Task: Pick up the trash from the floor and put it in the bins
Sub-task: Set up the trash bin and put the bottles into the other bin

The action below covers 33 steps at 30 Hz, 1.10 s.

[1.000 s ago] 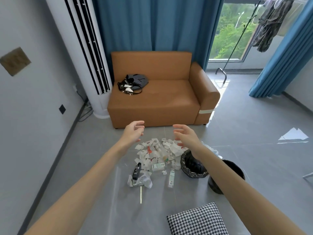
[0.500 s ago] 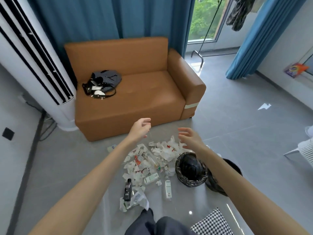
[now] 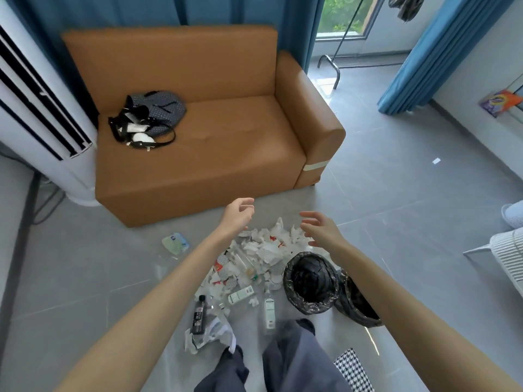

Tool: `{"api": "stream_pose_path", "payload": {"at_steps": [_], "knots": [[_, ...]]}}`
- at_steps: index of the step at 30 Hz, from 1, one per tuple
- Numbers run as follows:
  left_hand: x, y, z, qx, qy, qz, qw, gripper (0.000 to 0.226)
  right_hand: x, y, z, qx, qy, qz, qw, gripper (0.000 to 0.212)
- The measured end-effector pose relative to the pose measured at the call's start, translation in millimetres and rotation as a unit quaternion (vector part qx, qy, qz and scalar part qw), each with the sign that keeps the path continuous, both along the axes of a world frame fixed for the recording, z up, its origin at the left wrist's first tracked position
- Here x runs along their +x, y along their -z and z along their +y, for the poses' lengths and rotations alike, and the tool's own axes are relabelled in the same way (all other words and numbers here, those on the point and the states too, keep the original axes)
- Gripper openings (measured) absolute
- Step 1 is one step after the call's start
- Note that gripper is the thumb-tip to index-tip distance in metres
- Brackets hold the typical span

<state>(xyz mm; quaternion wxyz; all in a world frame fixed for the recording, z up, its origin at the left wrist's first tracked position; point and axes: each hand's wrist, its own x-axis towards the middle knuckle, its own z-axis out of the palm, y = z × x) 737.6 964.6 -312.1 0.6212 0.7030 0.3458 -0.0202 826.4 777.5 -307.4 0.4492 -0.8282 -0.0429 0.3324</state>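
Observation:
A heap of trash lies on the grey floor in front of the sofa: crumpled white tissues, wrappers, a clear bottle and small boxes. A dark bottle and a slim white bottle lie at its near edge, and a green-and-blue packet lies apart to the left. Two bins with black liners stand to the right, one touching the heap and the other behind my right forearm. My left hand and my right hand hover above the far side of the heap, fingers loosely spread, holding nothing.
An orange sofa with a dark bag stands beyond the heap. A tall white air conditioner fills the left. My knees show at the bottom, beside a houndstooth cushion. A white chair stands at the right.
The view has moved closer and tilted down over the heap, so my knees now show. Both hands stay raised and empty above the trash.

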Motion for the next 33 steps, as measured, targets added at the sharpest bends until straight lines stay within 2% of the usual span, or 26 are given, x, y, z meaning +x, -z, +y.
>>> {"api": "stream_pose_path", "payload": {"at_steps": [9, 16, 20, 23, 33], "knots": [[40.2, 66.6, -18.7, -0.021, -0.096, 0.036, 0.994, 0.033, 77.8, 61.5, 2.0, -0.048, -0.127, 0.029, 0.990, 0.032], [64.6, 152.4, -60.7, -0.033, -0.180, 0.072, 0.980, 0.035, 127.6, 148.0, -8.0, -0.078, -0.251, 0.014, 0.965, 0.032], [80.2, 236.0, -71.3, -0.045, -0.199, 0.075, 0.976, 0.034, 144.2, 232.5, -11.1, -0.079, -0.297, -0.031, 0.951, 0.034], [86.8, 312.6, -76.4, -0.040, -0.187, 0.074, 0.979, 0.033, 152.2, 308.9, -14.7, -0.096, -0.339, -0.098, 0.931, 0.035], [113.6, 554.1, -93.4, 0.023, -0.078, 0.055, 0.995, 0.037, 167.2, 553.5, -31.3, -0.107, -0.364, -0.233, 0.895, 0.034]]}}
